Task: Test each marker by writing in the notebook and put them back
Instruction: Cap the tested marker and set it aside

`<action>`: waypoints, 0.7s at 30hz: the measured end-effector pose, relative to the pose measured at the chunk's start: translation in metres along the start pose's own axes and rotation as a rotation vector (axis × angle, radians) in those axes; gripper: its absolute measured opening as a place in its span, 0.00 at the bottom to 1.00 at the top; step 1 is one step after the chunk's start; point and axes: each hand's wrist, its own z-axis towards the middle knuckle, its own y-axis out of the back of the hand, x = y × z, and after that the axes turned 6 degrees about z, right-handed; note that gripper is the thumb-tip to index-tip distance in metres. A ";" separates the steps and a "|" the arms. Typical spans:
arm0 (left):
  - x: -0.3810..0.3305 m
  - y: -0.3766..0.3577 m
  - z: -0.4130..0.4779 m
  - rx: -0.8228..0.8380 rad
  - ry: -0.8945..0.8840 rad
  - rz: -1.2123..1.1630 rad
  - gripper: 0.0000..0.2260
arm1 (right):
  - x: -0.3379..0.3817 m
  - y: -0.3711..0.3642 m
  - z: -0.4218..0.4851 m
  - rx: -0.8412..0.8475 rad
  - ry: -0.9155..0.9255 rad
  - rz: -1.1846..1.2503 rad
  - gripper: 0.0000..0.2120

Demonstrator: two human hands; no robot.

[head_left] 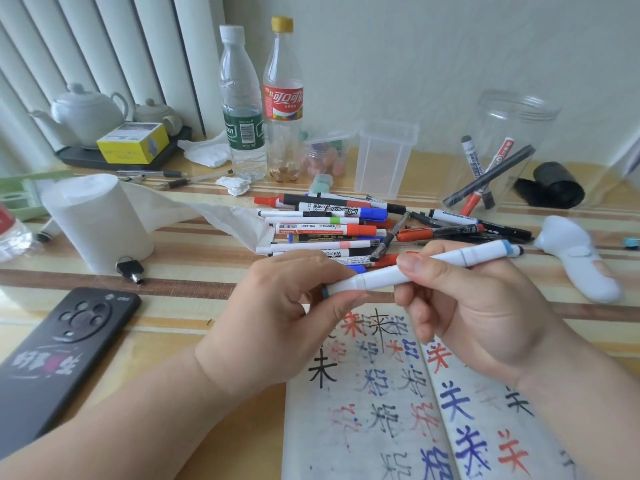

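I hold a white double-ended marker (415,271) with blue bands level above the open notebook (398,410). My left hand (284,313) grips the cap at its left end. My right hand (478,306) pinches the barrel near its middle. The notebook pages carry red, blue and black test characters. A heap of markers (346,226) lies on the table beyond my hands. A clear plastic jar (498,154) at the back right lies tilted and holds three markers.
A black phone (65,355) lies at the left, with keys (130,268) and a paper roll (97,220) behind it. Two bottles (263,109), a clear box (384,157), a teapot tray (104,133) and a white handheld device (581,258) stand around the table.
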 end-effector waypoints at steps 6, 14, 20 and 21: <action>-0.001 -0.001 0.002 0.049 -0.001 0.033 0.09 | -0.007 -0.006 -0.002 -0.071 0.100 -0.027 0.07; 0.003 -0.003 0.002 0.166 0.037 0.055 0.15 | -0.030 -0.008 0.003 -0.084 0.246 -0.328 0.10; -0.026 0.068 0.017 -0.044 0.458 0.022 0.24 | -0.006 -0.025 -0.004 -0.011 0.290 -0.635 0.06; -0.033 0.086 0.013 -0.013 0.523 0.039 0.22 | -0.001 -0.035 -0.007 0.039 0.292 -0.702 0.09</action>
